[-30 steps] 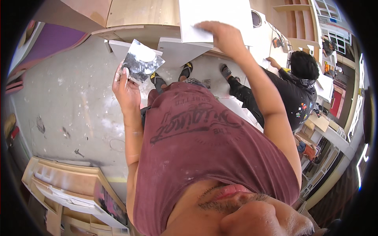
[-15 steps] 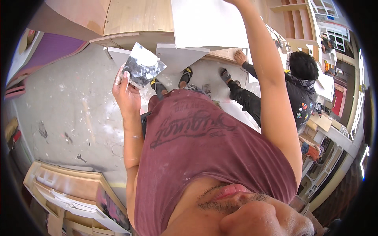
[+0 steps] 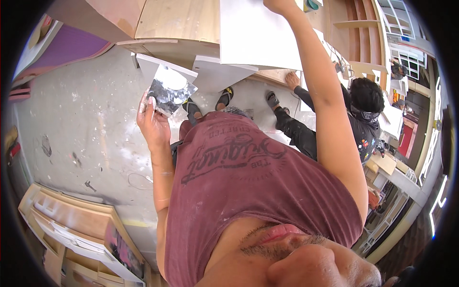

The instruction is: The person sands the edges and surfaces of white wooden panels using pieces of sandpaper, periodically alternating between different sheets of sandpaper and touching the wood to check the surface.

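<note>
My left hand grips a square, thin plate by its near left corner, thumb on top. The plate is smeared grey and black, with a thick white paste-like patch toward its far side; white smears mark the fingers too. My right arm stretches far forward over a large white panel. At the upper edge of the picture my right hand is over this panel, curled closed and partly cut off. Whatever its fingers hold is out of sight.
Another person in dark clothes crouches at the right, one bare hand by the panel's edge. A green container stands beyond my right wrist. Wooden cabinets lie ahead; stacked panels are at the lower left.
The view has shifted a little, bringing more of my right hand and the green container into the picture. My left hand still holds the plate, now tilted slightly differently.
</note>
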Demonstrator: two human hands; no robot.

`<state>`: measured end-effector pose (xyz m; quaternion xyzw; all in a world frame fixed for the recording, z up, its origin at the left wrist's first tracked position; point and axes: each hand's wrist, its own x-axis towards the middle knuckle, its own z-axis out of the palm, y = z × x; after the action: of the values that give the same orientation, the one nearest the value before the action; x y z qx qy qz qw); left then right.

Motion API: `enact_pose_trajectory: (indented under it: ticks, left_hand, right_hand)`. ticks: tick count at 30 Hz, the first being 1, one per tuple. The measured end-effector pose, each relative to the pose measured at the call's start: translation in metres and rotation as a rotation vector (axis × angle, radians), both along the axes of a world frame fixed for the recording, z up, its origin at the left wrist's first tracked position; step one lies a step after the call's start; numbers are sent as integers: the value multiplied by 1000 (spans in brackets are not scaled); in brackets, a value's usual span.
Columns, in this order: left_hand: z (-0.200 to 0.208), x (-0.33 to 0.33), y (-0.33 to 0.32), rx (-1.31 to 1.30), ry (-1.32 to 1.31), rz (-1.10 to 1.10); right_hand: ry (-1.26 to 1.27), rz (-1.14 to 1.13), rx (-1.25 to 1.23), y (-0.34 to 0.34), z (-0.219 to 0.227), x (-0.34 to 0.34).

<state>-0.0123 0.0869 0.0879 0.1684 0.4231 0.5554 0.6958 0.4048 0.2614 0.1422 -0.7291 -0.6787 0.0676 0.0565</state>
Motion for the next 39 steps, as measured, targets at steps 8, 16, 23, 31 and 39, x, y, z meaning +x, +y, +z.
enact_pose_trajectory:
  ticks: [8,16,23,31,39]
  left_hand:
    - [5,4,4,35,-13,-29]
    - [-18,18,10,-49,-134,-191]
    - [-40,77,-17,-330,-651,-717]
    - [-40,93,-18,-394,-662,-615]
    - [-27,96,42,-125,-613,-452]
  right_hand:
    - [21,20,57,-16,-10,0]
    - [134,146,267,-89,-17,-40]
    - [-116,85,367,-96,-42,-31]
    - [-176,85,418,-106,-46,-34]
    - [67,-219,156,-95,27,-26]
